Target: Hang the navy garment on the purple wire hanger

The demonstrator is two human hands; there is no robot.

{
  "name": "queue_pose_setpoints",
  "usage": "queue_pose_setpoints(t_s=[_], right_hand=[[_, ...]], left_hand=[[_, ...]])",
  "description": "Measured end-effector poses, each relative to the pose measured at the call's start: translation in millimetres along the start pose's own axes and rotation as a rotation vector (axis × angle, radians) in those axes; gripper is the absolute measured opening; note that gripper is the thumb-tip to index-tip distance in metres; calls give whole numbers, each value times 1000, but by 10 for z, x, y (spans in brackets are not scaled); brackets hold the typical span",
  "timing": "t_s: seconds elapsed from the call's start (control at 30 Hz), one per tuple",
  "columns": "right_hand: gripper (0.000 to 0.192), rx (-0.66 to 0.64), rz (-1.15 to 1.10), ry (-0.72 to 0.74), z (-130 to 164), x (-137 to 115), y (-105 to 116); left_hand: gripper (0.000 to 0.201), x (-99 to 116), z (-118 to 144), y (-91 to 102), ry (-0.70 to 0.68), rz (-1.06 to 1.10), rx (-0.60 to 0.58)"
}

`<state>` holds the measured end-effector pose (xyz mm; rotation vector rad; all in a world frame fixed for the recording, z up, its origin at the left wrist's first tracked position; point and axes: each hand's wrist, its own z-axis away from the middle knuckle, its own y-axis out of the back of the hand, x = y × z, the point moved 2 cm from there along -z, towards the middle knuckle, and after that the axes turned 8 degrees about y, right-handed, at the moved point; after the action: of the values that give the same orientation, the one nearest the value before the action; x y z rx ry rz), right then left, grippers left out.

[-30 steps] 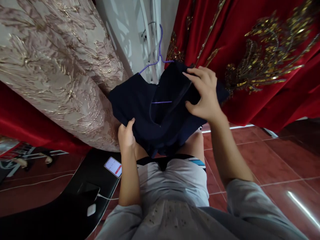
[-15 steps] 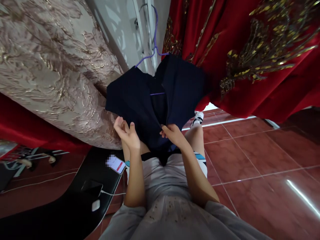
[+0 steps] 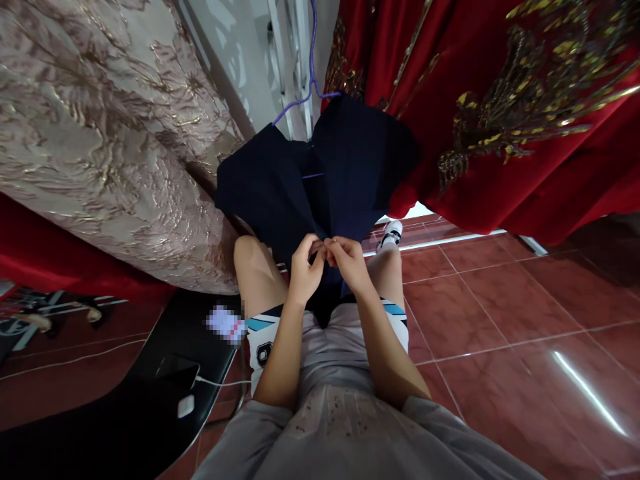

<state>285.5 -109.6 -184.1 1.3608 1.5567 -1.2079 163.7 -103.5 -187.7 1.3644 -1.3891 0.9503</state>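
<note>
A dark navy garment (image 3: 360,160) with a V-shaped front opening hangs from a purple hanger (image 3: 292,105), its lower part falling between my knees. At the bottom of the opening, my left hand (image 3: 307,267) and my right hand (image 3: 349,261) meet with fingertips close together. Both hands have curled, pinching fingers at the garment's front edges. My fingers hide whatever small part of the front lies between them.
Pale embossed fabric (image 3: 125,153) hangs at the left and red cloth with gold sequins (image 3: 530,100) at the right. A black bench (image 3: 125,407) on my left bears a phone (image 3: 177,370), a white case (image 3: 185,406) and a cable. Red tiles (image 3: 475,300) cover the floor.
My left hand has moved right, from open beside the garment to its front opening, and its fingers have closed beside my right hand. My right hand stays at the opening.
</note>
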Motion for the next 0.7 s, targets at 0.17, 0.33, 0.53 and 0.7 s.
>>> queue_pose_setpoints(t_s=[0.17, 0.33, 0.53, 0.7], right_hand=[[38, -45, -37, -23, 6, -6, -22], [34, 0, -64, -69, -6, 50, 3], [34, -62, 132, -3, 7, -14, 105], [29, 6, 267, 61, 59, -129, 101]], left_hand=[[21, -63, -4, -9, 9, 41, 14], [20, -65, 5, 5, 34, 92, 126], [25, -11, 23, 60, 60, 148, 228], [29, 27, 35, 95, 93, 176, 176]])
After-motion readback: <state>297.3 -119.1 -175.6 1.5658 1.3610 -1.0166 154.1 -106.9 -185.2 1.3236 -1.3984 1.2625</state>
